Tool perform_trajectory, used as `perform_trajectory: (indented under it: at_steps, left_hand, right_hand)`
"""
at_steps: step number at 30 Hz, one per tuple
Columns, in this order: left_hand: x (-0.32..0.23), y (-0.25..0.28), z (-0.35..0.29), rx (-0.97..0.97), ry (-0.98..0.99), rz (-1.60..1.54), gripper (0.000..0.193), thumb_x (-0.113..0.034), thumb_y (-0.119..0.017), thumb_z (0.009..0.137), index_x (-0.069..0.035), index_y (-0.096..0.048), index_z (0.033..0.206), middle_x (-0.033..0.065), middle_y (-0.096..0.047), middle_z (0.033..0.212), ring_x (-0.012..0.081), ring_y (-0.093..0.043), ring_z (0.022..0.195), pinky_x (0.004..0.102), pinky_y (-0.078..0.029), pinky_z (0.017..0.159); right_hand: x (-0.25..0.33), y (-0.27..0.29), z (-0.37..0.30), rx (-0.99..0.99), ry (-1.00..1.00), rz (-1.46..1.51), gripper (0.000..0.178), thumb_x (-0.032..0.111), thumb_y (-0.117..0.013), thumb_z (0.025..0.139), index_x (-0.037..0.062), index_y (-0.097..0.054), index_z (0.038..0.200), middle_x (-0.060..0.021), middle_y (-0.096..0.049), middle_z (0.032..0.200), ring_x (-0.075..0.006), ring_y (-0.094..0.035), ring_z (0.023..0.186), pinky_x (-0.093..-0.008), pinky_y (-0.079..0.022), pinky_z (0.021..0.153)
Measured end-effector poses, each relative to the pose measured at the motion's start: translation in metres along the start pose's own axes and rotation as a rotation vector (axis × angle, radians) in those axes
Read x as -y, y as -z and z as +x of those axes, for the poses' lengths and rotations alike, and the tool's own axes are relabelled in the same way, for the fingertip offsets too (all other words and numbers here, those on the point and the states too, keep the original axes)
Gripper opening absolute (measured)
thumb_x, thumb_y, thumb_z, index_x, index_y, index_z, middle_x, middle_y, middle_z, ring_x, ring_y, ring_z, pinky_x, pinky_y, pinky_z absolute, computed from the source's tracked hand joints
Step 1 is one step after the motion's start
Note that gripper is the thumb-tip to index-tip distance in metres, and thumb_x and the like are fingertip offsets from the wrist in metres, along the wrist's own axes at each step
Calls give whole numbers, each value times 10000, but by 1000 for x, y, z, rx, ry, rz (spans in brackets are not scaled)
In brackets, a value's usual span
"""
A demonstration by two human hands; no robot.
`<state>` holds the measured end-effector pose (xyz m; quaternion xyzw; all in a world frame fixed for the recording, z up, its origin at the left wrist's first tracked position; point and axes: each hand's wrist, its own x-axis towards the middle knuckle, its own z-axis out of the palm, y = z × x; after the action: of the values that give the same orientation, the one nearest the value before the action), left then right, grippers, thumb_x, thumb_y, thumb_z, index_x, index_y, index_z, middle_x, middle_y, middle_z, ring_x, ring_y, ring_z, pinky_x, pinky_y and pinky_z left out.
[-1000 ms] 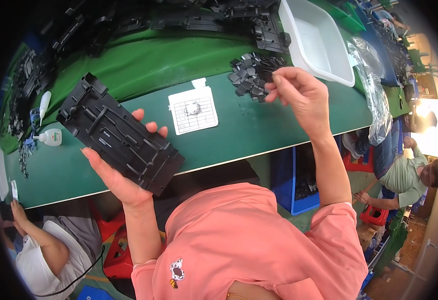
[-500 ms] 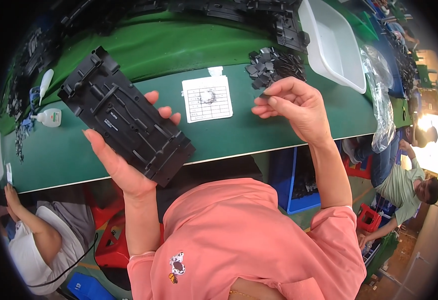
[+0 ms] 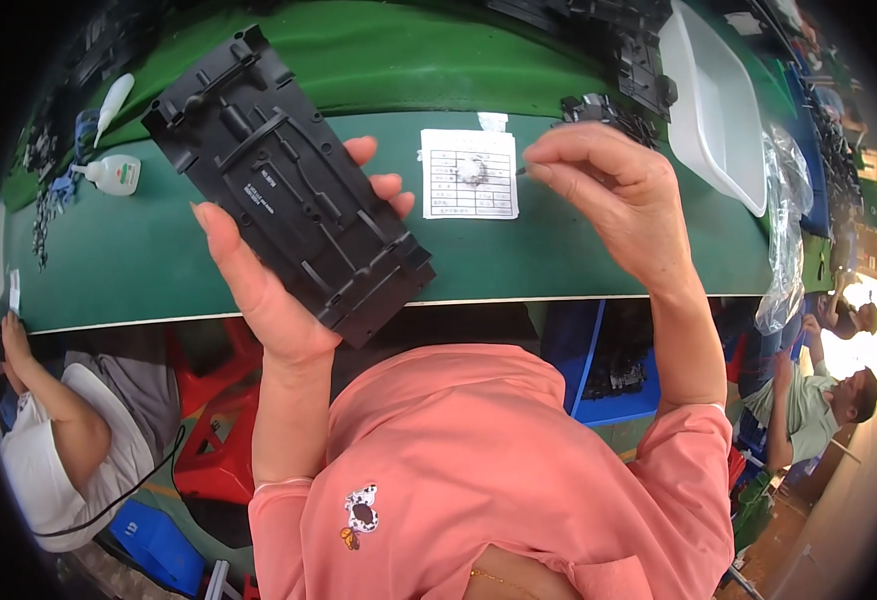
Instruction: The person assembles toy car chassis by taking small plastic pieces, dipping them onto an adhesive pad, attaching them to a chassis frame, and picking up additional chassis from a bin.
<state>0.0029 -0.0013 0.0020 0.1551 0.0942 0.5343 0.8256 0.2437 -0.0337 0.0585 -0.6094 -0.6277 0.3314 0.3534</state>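
A long black moulded plastic housing with ribs and raised rods lies tilted in my left hand, whose thumb is on its near left edge and whose fingertips show past its right side. My right hand is pinched at the fingertips on a small flat black piece, mostly hidden by them. That hand hovers beside a printed paper sheet on the green table, with a pale lump on the sheet. Behind the right hand is a pile of small black pieces, partly covered by it.
A white plastic bin stands at the right beside clear plastic bags. Squeeze bottles are at the left. More black parts lie on green cloth at the back. People sit at both sides; a blue crate is below the table.
My right hand has moved away from the pile of small pieces toward the paper sheet, still pinching the small black piece. The housing stays in my left hand; the whole view has shifted.
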Motion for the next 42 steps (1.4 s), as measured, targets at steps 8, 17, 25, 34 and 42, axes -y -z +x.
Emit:
perform_trajectory:
  at_steps: [8,17,25,34,42]
  left_hand:
    - [-1,1,1,28,11,-20,821,-683,-330,892,-30,-331,1390,239,-497,1268,324,-611,998,547,-482,906]
    - [-1,4,1,48,32,-52,832,-687,-331,889,-30,-317,1398,239,-494,1270,331,-610,999,549,-479,913]
    - [0,4,0,34,13,-36,833,-688,-332,888,-26,-326,1393,245,-488,1279,334,-608,1005,547,-485,906]
    - [-2,4,0,36,14,-16,827,-679,-343,891,-15,-335,1383,244,-494,1274,331,-610,1005,543,-493,896]
    - [1,0,-1,-19,3,22,808,-682,-324,894,-33,-352,1374,217,-514,1254,321,-611,988,544,-475,914]
  right_hand:
    - [3,-10,19,102,-18,-209,119,85,-669,827,-4,-664,906,-42,-606,807,-99,-525,673,-263,-440,614]
    - [0,-18,28,95,153,-402,95,83,-627,802,-3,-653,832,-118,-588,763,-281,-586,683,-374,-472,616]
    - [-10,-22,20,-24,464,-525,63,60,-679,768,44,-644,818,-69,-572,763,-255,-578,747,-364,-453,684]
    - [-16,-24,8,-109,382,-367,95,69,-699,774,60,-666,863,-56,-599,786,-207,-575,720,-296,-456,656]
    - [-6,-10,11,-24,-375,779,154,103,-655,860,-27,-622,934,-40,-613,783,-70,-517,637,-203,-413,577]
